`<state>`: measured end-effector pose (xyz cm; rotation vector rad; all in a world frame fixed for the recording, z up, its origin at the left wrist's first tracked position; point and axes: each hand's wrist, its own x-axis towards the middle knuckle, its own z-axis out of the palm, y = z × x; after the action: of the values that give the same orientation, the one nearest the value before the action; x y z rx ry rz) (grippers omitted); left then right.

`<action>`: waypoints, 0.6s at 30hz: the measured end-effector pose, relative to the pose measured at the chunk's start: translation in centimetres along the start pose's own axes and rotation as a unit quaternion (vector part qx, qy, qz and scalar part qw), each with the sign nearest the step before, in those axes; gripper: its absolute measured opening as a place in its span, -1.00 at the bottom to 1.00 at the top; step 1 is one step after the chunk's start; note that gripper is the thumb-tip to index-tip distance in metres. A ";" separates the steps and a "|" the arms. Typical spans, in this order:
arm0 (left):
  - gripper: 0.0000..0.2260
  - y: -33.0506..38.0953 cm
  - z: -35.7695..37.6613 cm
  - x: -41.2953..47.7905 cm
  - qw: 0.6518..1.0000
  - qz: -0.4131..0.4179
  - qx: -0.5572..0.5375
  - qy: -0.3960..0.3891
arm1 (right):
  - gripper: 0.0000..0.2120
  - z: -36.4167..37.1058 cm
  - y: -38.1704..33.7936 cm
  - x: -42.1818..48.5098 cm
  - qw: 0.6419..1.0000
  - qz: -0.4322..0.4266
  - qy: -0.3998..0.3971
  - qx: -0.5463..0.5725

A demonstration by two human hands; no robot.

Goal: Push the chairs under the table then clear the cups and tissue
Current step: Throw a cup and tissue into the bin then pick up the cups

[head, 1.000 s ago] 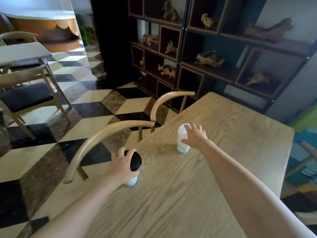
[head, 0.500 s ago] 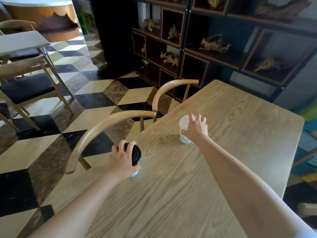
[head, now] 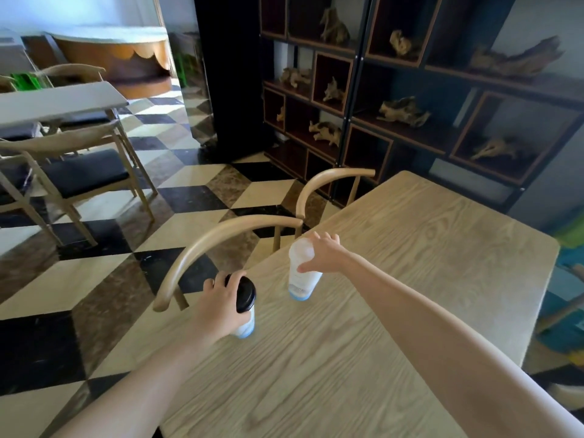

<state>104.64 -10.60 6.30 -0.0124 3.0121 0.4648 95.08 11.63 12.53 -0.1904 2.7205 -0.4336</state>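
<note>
Checkered floor (head: 104,273) spreads to the left, dark shelves (head: 410,99) holding driftwood pieces line the back wall, and a second set of chairs and a grey table stand well apart at far left. Nearer, the wooden desk (head: 410,279) fills the lower right, with two curved chairs (head: 221,235) tucked along its left edge, their backrests just beside the desk rim; judged from that, the chair step looks done and the cups are the step in hand. No tissue shows anywhere on the visible desk. Both arms reach forward over the desk. The left hand (head: 218,308) is closed around the dark-lidded cup (head: 245,298) near the left edge, fingers curled over the lid rim, the cup leaning a little with its base apparently just off or barely on the wood. The right hand (head: 325,256) wraps the clear cup (head: 301,273) from the right side, thumb across its front; this cup tilts too, top leaning left, base at or just above the desk. Each cup sits directly within its own hand's grip, long axis near upright, so the coming move is probably a plain lift and carry, minding the tilt in case liquid remains.
</note>
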 end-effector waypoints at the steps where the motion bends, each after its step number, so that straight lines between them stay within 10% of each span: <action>1: -0.28 -0.7 -0.6 -0.5 1.000 -0.010 -0.007 0.012 | -0.13 0.3 -1.4 -0.2 1.000 -0.018 -0.005 0.000; 18: -0.30 -26.4 -1.6 -20.3 0.949 -0.292 -0.105 0.051 | -0.28 20.9 -30.9 -4.9 0.949 -0.306 -0.003 -0.077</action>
<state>125.26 -36.34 1.81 -0.9349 2.8286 0.7197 109.88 -22.29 5.78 -1.0907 2.6398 -0.3765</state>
